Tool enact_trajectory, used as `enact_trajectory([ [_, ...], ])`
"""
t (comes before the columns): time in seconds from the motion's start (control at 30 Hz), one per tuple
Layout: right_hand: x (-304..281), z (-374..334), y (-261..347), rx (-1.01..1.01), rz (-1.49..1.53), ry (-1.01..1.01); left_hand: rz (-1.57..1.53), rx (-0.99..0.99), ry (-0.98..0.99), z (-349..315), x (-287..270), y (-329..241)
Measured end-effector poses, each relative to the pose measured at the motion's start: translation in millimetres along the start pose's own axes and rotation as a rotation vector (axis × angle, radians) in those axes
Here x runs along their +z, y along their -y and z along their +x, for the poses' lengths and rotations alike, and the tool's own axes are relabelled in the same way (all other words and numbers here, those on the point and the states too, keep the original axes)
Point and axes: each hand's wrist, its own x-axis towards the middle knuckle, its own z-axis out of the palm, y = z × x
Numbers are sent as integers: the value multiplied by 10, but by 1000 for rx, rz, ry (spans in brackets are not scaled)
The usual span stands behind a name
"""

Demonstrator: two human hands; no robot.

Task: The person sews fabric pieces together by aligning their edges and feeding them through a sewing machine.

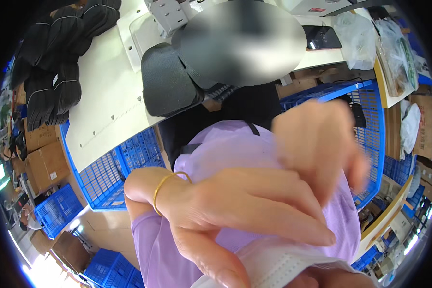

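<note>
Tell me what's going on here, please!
A person in a purple shirt has both hands raised in front of them. The left hand, wearing a gold bracelet, is right by a white mask; I can't tell whether it's pinching it. The right hand is blurry, next to the left one. Dark pads sit untouched at the edge of the table.

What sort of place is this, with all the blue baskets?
Probably a workshop or small factory, maybe for sewing: stacked black pieces, a pale machine on the white table, and blue baskets.
</note>
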Motion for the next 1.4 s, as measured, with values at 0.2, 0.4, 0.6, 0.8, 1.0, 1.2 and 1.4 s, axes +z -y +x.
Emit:
enact_trajectory([
  [0.2, -127, -209, -183, 272, 114, -25, -306, -27, -228, 21, 399, 20],
  [0.4, -123, -616, -165, 569, 94, -509, -399, -77, -387, 104, 430, -14],
  [0.6, 47, -951, -536, 704, -71, -773, -132, 339, -652, 94, 560, 447],
  [0.8, 328, -1116, -601, 758, -247, -862, 149, -347, -35, 51, 5, -242],
  [1.0, 282, -625, 30, 288, -715, -457, 905, 409, -31, -266, -97, -586],
  [1.2, 440, 254, 585, -13, -534, 195, 1044, 387, -110, -193, 15, -604],
  [1.4, 306, 487, 594, -209, -696, 152, 1083, 347, -102, -234, 156, -765],
])
